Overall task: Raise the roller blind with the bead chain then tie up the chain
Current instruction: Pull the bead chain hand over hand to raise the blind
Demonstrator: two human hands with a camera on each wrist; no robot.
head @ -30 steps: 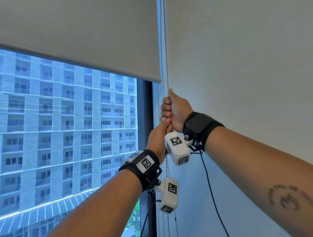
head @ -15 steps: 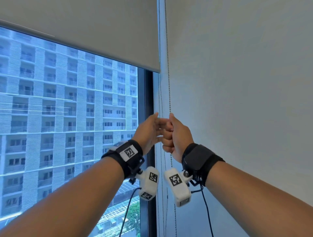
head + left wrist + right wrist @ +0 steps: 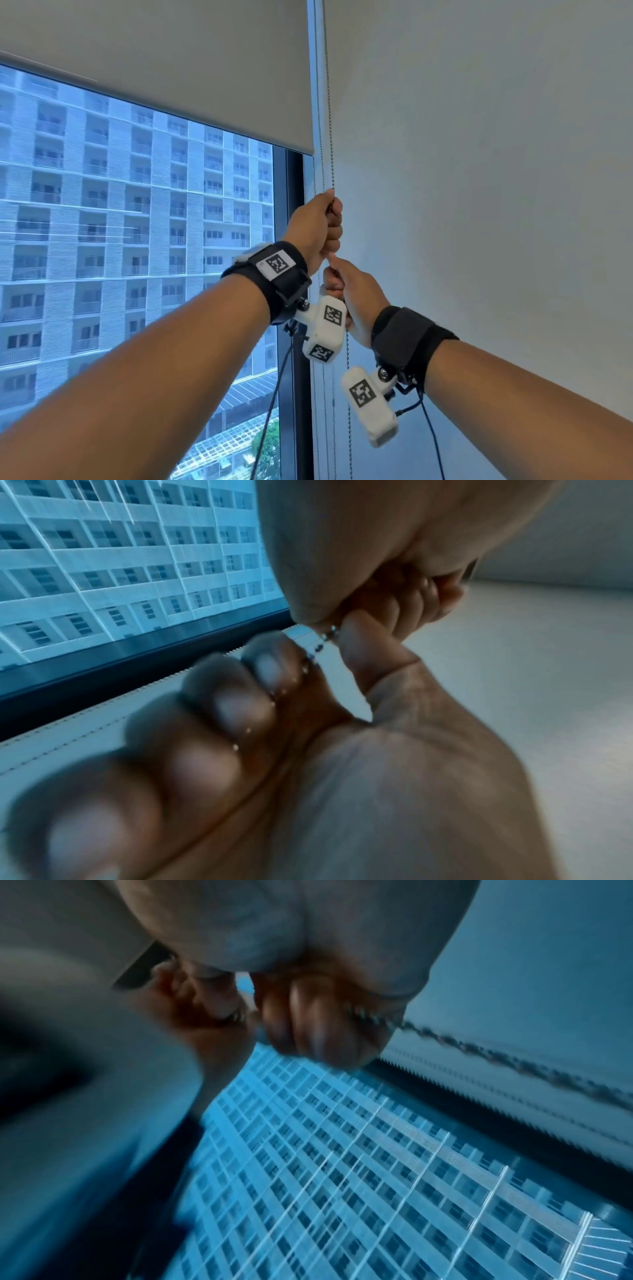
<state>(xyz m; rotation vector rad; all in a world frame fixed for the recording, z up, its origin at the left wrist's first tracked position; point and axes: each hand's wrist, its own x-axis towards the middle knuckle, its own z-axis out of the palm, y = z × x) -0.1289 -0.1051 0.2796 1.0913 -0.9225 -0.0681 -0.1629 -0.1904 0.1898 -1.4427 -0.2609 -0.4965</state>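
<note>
Hands stacked on the chain

Head view: blind hangs partly raised, its bottom edge slanting across the upper window, with a tower block behind the glass. Chain runs straight down the gap between the blind's right edge and the wall, beside the dark window frame. Left hand is the upper one, fingers curled round the chain, which enters the fist at the top. Right hand sits just below it, nearly touching, also fisted on the chain, thumb pointing up. Below the right hand the chain carries on down past the white wrist cameras, and thinner strands hang beside it. Both wrists wear black straps.

Left wrist view: left hand fills the lower picture, blurred, its fingers folded over the chain, beads showing along the palm. Right hand lies just beyond, its fingers also curled, the chain passing between the two.

Right wrist view: picture is smeared. Right hand closes its fingers on the chain, which stretches away to the right along the wall. Left hand shows beside it; its grip cannot be read here.
</note>
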